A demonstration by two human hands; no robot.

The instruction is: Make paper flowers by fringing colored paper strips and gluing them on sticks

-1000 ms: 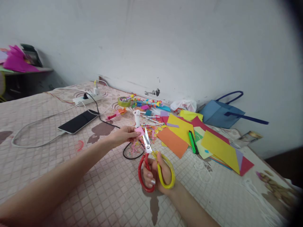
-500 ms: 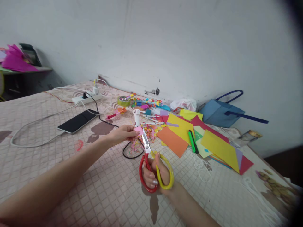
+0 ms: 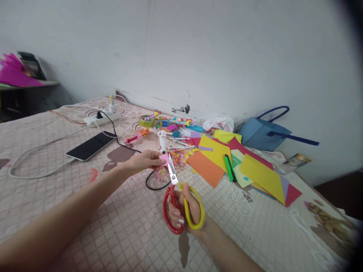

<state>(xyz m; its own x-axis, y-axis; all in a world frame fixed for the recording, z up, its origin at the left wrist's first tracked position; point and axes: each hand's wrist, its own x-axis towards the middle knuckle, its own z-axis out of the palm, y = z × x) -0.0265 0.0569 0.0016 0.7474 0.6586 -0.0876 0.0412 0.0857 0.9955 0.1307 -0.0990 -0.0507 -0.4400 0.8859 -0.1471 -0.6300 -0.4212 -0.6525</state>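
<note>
Between the thumb and fingers of my left hand (image 3: 149, 160) is a small pink piece of paper (image 3: 164, 159). My right hand (image 3: 181, 211) grips a pair of scissors (image 3: 173, 177) with one red and one yellow handle loop. The blades point away from me and meet the right edge of the pink paper; I cannot tell how deep they cut. Just beyond my left hand stands a white glue gun (image 3: 162, 141), its black cord looping below. Colourful paper scraps (image 3: 177, 158) lie behind the blades.
Coloured paper sheets (image 3: 205, 168) with a green box cutter (image 3: 230, 168) on top lie to the right, near white string (image 3: 241, 198). A blue bag (image 3: 263, 134) stands by the wall. On the left are a phone (image 3: 91, 146) and a power strip (image 3: 102, 118) with cables.
The scissors and my right hand have shifted slightly left, and the handles look a little wider apart. The whole view has also slid slightly. My left hand still holds the pink paper.
</note>
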